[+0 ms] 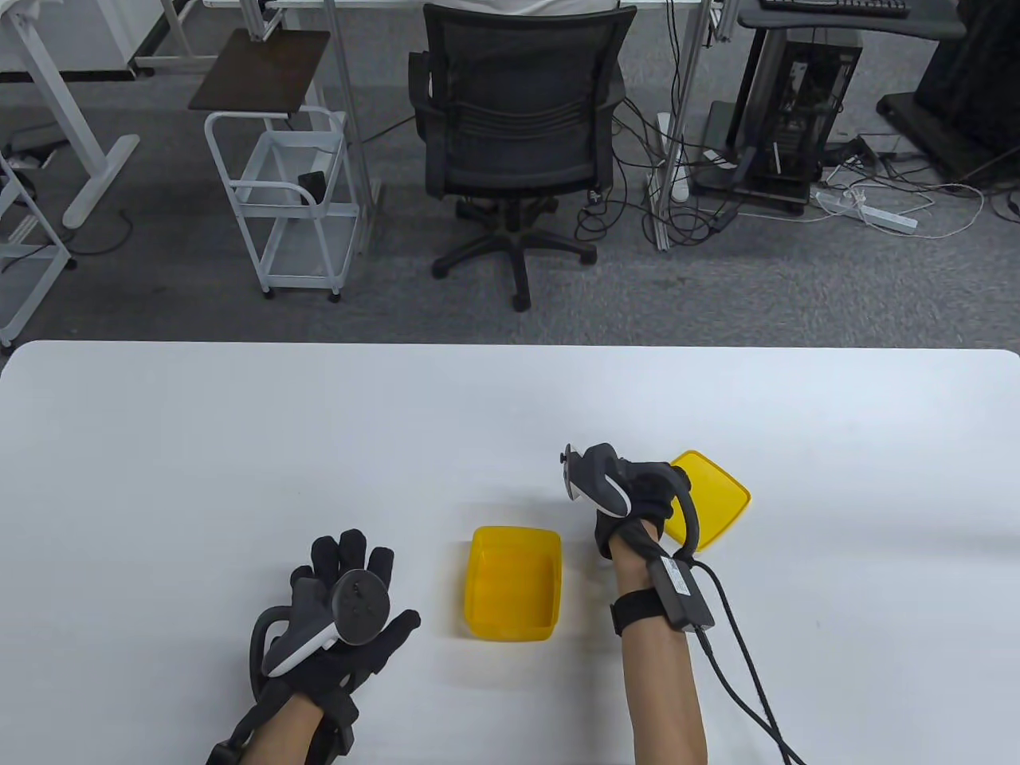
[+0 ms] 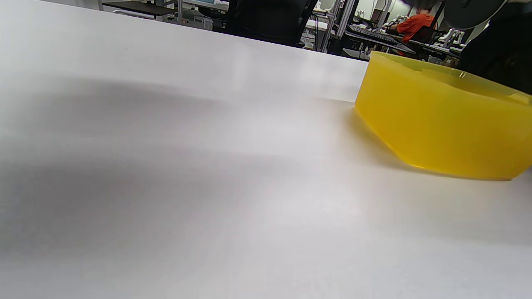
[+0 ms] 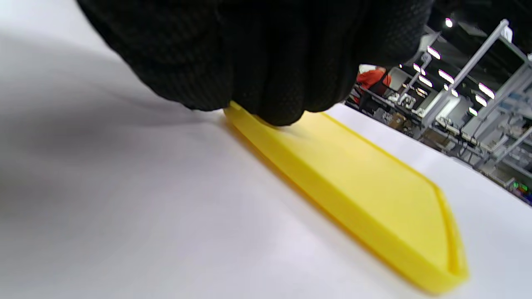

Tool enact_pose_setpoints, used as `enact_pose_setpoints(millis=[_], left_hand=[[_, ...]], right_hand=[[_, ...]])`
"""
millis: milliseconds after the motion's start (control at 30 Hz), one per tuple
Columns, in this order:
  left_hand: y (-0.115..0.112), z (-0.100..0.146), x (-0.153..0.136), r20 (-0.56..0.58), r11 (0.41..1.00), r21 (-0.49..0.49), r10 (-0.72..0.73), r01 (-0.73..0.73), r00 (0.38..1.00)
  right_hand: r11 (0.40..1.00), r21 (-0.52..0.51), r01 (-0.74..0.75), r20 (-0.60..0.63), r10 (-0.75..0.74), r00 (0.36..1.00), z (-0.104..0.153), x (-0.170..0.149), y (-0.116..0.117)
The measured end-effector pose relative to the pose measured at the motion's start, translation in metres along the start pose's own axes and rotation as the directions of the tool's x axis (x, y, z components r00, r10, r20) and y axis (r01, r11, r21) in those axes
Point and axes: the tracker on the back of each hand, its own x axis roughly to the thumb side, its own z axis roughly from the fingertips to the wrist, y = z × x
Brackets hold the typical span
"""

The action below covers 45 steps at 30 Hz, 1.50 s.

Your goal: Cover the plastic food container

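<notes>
The yellow plastic food container (image 1: 512,583) stands open and uncovered on the white table (image 1: 239,446), near the table's front edge and roughly at its middle, between the two hands. Its yellow lid (image 1: 713,494) lies to the right and a little farther back, apart from the container, with bare tabletop between them. The right hand (image 1: 629,486) is over the lid's near-left edge; in the right wrist view the gloved fingertips (image 3: 282,108) touch that edge (image 3: 349,174), bunched together, though whether they pinch it or only press on it cannot be told. The left hand (image 1: 343,613) rests just left of the container, not touching it, fingers spread and extended. Wide bare table stretches behind both items toward the far edge, and to either side.
</notes>
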Motion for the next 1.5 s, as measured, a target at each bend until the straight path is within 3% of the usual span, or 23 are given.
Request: enact_pose_setpoints(millis=[233,467,533,633,700,867,1000,1133,1200,1300,1333,1400,1500], left_hand=[[-0.001,0.000,0.004,0.029,1.000,0.003,-0.011,0.011,1.000],[-0.001,0.000,0.010,0.079,1.000,0.021,0.012,-0.014,0.997],[-0.002,0.001,0.012,0.105,0.999,0.014,0.030,-0.032,0.994],[-0.003,0.003,0.017,0.147,0.997,0.024,0.071,-0.075,0.987],[-0.004,0.004,0.022,0.185,0.992,0.021,0.118,-0.124,0.976],[-0.006,0.011,0.055,0.309,0.954,-0.065,0.299,-0.293,0.903],[0.000,0.011,0.075,0.332,0.901,-0.062,0.425,-0.430,0.842],[0.007,0.004,0.085,0.306,0.831,-0.088,0.547,-0.549,0.779],[0.010,0.001,0.088,0.328,0.764,-0.088,0.628,-0.639,0.706],[0.014,-0.001,0.087,0.333,0.637,-0.026,0.732,-0.771,0.594],[0.015,0.000,0.086,0.318,0.616,0.005,0.746,-0.788,0.586],[0.018,-0.001,0.084,0.294,0.600,0.117,0.740,-0.791,0.605],[0.021,-0.002,0.082,0.224,0.633,0.221,0.707,-0.742,0.670]], right_hand=[[0.991,-0.136,0.014,-0.061,-0.022,0.998,0.028,-0.042,-0.036],[0.929,-0.266,0.257,-0.006,-0.268,0.963,0.081,-0.087,-0.080],[0.872,-0.312,0.377,0.045,-0.383,0.923,0.100,-0.102,-0.089],[0.745,-0.368,0.556,0.151,-0.543,0.826,0.126,-0.116,-0.099],[0.627,-0.376,0.682,0.241,-0.645,0.726,0.144,-0.125,-0.104],[0.384,-0.308,0.870,0.463,-0.739,0.490,0.181,-0.129,-0.109],[0.259,-0.239,0.936,0.535,-0.769,0.350,0.193,-0.126,-0.112],[0.064,-0.140,0.988,0.550,-0.825,0.131,0.195,-0.122,-0.102],[-0.014,-0.072,0.997,0.522,-0.853,0.025,0.191,-0.121,-0.094],[-0.067,0.035,0.997,0.457,-0.886,-0.076,0.182,-0.119,-0.081],[-0.073,0.049,0.996,0.445,-0.891,-0.087,0.180,-0.119,-0.078],[-0.055,0.130,0.990,0.394,-0.913,-0.103,0.173,-0.115,-0.069],[-0.013,0.192,0.981,0.339,-0.938,-0.079,0.171,-0.107,-0.059]])
